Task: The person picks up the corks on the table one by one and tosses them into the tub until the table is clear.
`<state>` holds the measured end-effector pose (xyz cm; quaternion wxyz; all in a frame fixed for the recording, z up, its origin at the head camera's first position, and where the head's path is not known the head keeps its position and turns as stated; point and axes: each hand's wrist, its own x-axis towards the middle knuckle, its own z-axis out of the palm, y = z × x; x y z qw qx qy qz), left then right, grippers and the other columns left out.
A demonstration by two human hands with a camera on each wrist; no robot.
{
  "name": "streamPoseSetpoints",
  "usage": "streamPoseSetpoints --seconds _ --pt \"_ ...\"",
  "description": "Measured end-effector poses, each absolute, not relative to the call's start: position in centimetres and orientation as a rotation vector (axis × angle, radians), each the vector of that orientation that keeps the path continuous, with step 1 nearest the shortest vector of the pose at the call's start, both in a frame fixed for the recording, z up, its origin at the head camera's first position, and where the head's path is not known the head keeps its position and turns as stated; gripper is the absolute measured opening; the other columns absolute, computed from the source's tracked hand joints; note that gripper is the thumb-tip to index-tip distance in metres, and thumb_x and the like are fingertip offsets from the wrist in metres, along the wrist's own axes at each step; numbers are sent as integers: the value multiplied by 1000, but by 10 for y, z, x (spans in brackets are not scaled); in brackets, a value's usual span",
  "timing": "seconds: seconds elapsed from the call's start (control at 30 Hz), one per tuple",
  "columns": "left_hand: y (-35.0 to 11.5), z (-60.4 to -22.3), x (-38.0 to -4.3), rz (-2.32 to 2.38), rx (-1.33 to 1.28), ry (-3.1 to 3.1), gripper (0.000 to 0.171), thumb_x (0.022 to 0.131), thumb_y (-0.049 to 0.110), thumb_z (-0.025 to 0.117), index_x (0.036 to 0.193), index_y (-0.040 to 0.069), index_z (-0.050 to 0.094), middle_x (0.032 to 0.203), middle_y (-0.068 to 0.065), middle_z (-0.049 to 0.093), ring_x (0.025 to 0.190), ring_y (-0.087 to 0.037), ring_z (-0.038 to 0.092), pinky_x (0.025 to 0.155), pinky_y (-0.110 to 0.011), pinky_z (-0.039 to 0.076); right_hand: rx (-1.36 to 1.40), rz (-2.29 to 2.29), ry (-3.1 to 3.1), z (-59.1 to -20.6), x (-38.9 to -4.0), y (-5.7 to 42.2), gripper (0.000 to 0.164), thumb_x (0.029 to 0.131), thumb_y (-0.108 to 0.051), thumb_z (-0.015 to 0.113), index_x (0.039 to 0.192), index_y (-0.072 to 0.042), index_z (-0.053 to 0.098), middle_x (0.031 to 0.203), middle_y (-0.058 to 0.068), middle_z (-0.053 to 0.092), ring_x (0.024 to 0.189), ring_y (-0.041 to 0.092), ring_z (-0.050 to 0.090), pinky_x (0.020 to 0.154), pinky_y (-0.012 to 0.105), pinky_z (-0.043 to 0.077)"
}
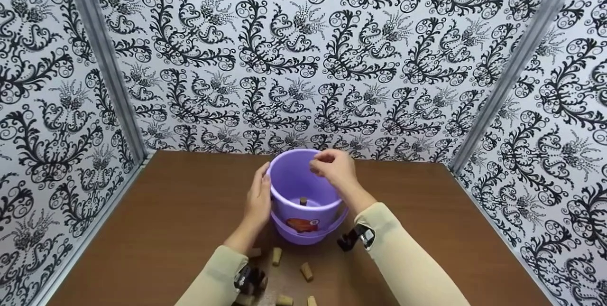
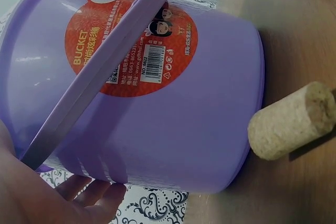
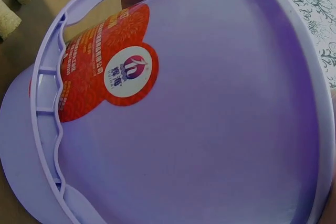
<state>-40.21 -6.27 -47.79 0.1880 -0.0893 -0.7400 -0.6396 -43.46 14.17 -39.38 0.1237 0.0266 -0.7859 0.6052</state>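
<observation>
Inspector A: Where did the bucket [image 1: 303,197] stand relative to the hands?

Inspector B: It stood upright on the brown table [image 1: 166,211], centred between the two forearms, its opening facing up and its long axis vertical. One cork in the bucket [image 1: 303,200] lay on its floor. The left hand [image 1: 258,199] lay flat against the bucket's left wall, fingers straight, bracing without gripping.

Inspector A: And the right hand [image 1: 332,168]?

Inspector B: It hovered directly above the far right part of the rim, fingertips drawn together. Whether they pinched anything could not be told. That hand was the one placed over the opening.

Inspector A: The loose corks [image 1: 306,271]?

Inspector B: They lay scattered on the table on the near side of the bucket, by the wrists. The left wrist view showed one cork [image 2: 291,121] on its side just beside the bucket's base, its axis pointing at the wall. The handle [image 2: 97,72] rested folded down across the label [image 2: 134,51].
</observation>
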Motion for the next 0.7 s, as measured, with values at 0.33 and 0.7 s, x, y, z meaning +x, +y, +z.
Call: streamPoseSetpoints --seconds 0.33,0.7 --pt "-64 -475 -401 -1829 -221 -2097 46 116 30 36 161 20 45 161 -16 53 144 -41 55 122 -61 42 42 1735 -2340 -390 -434 141 20 87 -5 84 106 -2 79 99 13 79 81 17 76 76 29 66" --pt "-62 -476 -400 -1818 -194 -2123 47 116 34 37 160 23 46 160 -15 54 143 -42 56 121 -63 42 67 1718 -2215 -389 -434 147 17 88 -9 83 103 -2 81 94 9 77 74 16 70 71 30 66"
